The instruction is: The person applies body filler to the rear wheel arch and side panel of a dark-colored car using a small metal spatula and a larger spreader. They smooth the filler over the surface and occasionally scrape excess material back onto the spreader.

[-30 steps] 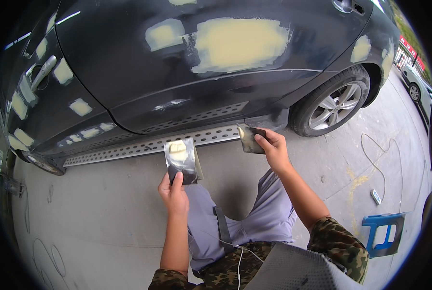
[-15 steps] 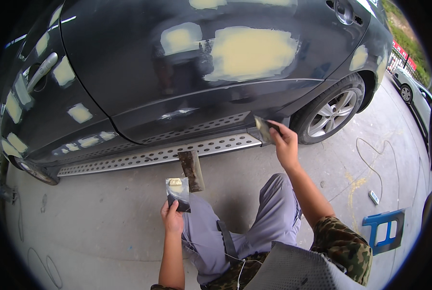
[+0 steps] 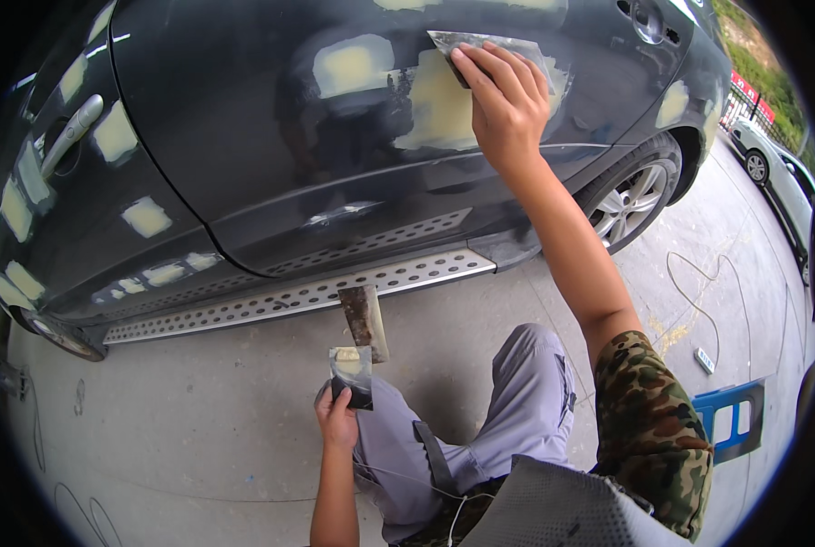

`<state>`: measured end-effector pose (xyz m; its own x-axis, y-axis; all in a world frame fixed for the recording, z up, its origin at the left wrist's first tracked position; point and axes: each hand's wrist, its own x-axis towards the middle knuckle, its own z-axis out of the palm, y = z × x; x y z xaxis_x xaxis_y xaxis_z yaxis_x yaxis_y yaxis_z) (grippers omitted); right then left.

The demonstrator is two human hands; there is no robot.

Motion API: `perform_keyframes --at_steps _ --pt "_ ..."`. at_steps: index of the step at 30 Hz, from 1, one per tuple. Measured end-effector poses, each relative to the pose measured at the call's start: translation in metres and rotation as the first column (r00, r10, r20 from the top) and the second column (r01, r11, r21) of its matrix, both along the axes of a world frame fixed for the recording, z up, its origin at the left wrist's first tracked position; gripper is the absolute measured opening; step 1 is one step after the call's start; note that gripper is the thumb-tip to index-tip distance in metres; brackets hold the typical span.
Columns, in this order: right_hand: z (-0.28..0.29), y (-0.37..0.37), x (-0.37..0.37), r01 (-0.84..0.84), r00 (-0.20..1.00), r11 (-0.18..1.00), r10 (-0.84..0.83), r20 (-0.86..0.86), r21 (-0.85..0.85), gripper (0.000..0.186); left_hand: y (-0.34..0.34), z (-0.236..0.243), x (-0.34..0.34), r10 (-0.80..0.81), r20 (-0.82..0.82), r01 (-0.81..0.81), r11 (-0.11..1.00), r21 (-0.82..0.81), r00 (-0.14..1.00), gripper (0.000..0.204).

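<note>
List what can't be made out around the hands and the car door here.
- Head view: the filler patch is partly covered by the right hand and its spreader.
- The left hand hides the lower part of the putty board; its grip is unseen.
- The tool leaning on the running board is too small to identify.
- The blue stool fades into the dark rim.

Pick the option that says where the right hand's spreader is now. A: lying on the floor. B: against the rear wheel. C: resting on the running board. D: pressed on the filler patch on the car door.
D: the right hand holds the spreader flat against the pale filler patch on the dark car door, well above the running board.
</note>
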<state>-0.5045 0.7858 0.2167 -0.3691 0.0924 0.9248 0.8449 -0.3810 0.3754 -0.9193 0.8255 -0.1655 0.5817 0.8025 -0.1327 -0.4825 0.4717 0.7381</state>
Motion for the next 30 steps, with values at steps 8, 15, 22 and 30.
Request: perform_keyframes --at_steps 8,15,22,30 --pt "-0.061 0.016 -0.012 -0.003 0.999 0.994 -0.002 -0.049 -0.106 0.030 -0.001 0.001 -0.003 -0.005 0.028 0.004 0.999 0.036 1.000 0.029" --pt "-0.010 0.002 0.005 0.013 1.000 0.999 -0.012 -0.009 0.047 0.033 0.001 -0.001 -0.004 0.000 0.036 0.000 1.000 0.010 0.999 0.031" --pt "-0.026 0.032 0.001 -0.029 0.999 1.000 0.028 -0.034 -0.006 0.036 0.002 -0.001 -0.001 0.009 0.027 -0.010 1.000 0.006 1.000 0.032" --pt "-0.097 0.034 -0.014 0.003 0.997 0.992 -0.012 -0.078 -0.123 0.020 0.005 -0.003 0.004 0.002 0.022 -0.002 1.000 -0.009 1.000 0.032"
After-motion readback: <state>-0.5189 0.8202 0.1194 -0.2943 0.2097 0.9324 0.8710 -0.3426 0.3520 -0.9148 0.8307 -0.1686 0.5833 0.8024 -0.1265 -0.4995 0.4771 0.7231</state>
